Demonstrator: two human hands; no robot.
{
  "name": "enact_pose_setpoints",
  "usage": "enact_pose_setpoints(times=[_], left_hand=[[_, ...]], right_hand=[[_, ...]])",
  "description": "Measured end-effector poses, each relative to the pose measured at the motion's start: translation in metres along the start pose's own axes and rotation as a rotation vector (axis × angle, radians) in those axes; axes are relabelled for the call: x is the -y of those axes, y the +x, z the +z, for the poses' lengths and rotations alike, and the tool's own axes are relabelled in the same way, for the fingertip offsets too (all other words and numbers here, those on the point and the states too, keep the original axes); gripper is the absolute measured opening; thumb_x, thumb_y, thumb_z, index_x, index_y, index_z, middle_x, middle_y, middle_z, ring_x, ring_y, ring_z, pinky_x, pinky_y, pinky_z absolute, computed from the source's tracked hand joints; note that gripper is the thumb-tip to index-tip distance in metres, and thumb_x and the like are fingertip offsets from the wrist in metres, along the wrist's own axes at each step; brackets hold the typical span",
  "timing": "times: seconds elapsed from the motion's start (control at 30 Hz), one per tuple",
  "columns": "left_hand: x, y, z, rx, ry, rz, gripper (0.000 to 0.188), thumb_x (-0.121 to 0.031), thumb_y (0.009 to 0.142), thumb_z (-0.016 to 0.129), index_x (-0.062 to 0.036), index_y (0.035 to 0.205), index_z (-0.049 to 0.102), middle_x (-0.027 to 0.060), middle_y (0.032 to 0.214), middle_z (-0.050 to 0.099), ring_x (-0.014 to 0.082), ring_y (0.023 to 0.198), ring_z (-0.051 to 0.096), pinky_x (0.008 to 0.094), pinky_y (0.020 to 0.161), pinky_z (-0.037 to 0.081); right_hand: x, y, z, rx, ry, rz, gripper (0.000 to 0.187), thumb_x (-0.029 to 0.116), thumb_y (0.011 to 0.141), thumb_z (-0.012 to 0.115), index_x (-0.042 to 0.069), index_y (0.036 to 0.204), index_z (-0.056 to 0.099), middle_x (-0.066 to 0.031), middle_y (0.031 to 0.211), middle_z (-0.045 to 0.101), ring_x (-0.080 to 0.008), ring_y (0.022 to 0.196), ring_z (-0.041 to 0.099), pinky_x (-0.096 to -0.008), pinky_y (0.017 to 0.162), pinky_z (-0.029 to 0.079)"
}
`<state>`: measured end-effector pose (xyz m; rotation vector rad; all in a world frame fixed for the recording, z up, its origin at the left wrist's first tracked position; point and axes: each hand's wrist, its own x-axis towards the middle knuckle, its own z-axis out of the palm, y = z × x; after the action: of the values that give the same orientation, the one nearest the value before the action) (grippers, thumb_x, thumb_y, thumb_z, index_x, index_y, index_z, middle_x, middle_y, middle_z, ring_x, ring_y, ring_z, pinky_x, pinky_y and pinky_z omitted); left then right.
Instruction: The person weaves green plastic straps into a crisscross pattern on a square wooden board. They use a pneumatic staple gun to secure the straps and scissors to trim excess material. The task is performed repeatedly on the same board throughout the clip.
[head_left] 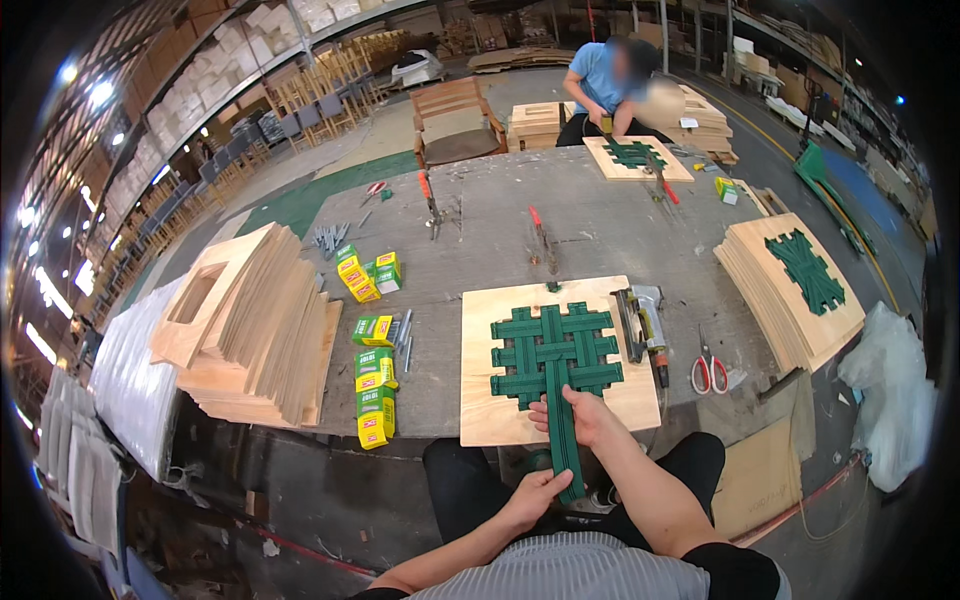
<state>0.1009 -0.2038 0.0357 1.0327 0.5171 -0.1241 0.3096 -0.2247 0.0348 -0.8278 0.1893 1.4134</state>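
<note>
Green webbing strap [563,440] runs through both hands: the left hand [537,497] pinches its near end, thumb on top, while just beyond, the right hand [590,416] is curled closely round it, fingers passing underneath. Ahead of the right hand's grip the strap continues into a woven green lattice [555,351] on a plywood board [482,420]; a power tool [648,318] lies ahead and right of that grip, at the board's edge, red-handled scissors [709,374] farther right, green-and-yellow boxes [376,370] well apart to the grip's left
</note>
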Motion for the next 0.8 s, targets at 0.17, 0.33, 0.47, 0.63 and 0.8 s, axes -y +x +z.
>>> enact_pose_setpoints(times=[0.17, 0.33, 0.47, 0.63, 0.8], left_hand=[[0.009, 0.004, -0.009, -0.079, 0.515, 0.1, 0.036, -0.036, 0.105, 0.063, -0.0025, 0.102, 0.075, 0.0069, 0.093, 0.076, 0.0169, 0.082, 0.068, 0.0336, 0.075, 0.051], [-0.043, 0.007, -0.033, -0.322, 1.2, 0.642, 0.031, -0.023, 0.091, 0.073, -0.0048, 0.115, 0.07, 0.0176, 0.1, 0.065, 0.0398, 0.099, 0.064, 0.0467, 0.087, 0.052], [-0.063, 0.029, -0.042, -0.385, 1.587, 0.72, 0.081, -0.021, 0.083, 0.079, -0.0123, 0.154, 0.043, 0.0212, 0.156, 0.041, 0.0474, 0.146, 0.036, 0.0601, 0.118, 0.032], [-0.08, 0.064, -0.038, -0.149, 1.7, 0.716, 0.109, -0.014, 0.072, 0.082, -0.0166, 0.165, 0.024, 0.0153, 0.171, 0.02, 0.0467, 0.156, 0.017, 0.0634, 0.125, 0.017], [-0.083, 0.081, -0.045, -0.069, 1.754, 0.798, 0.102, -0.013, 0.073, 0.075, -0.0163, 0.163, 0.028, 0.0112, 0.171, 0.022, 0.0424, 0.158, 0.016, 0.0597, 0.127, 0.014]], right_hand=[[-0.007, 0.013, -0.017, -0.093, -0.138, -0.032, 0.041, 0.036, 0.115, 0.034, 0.003, 0.118, 0.059, -0.0089, 0.089, 0.066, -0.0222, 0.073, 0.062, -0.0408, 0.068, 0.053], [-0.008, 0.01, -0.003, -0.253, -0.25, -0.054, 0.036, 0.035, 0.114, 0.037, 0.008, 0.103, 0.058, 0.0018, 0.069, 0.049, -0.0129, 0.054, 0.04, -0.0334, 0.053, 0.037], [-0.02, -0.001, 0.005, -0.26, -0.345, -0.096, 0.033, 0.033, 0.114, 0.039, 0.008, 0.102, 0.057, 0.0009, 0.067, 0.049, -0.0134, 0.051, 0.039, -0.0352, 0.05, 0.035], [-0.035, -0.017, 0.002, -0.3, -0.423, -0.172, 0.032, 0.034, 0.112, 0.043, 0.007, 0.096, 0.054, -0.0006, 0.065, 0.05, -0.0137, 0.05, 0.04, -0.0351, 0.047, 0.034], [-0.065, -0.027, -0.005, -0.367, -0.517, -0.268, 0.033, 0.034, 0.109, 0.048, 0.004, 0.099, 0.057, -0.0045, 0.065, 0.054, -0.0161, 0.051, 0.046, -0.0377, 0.044, 0.035]])
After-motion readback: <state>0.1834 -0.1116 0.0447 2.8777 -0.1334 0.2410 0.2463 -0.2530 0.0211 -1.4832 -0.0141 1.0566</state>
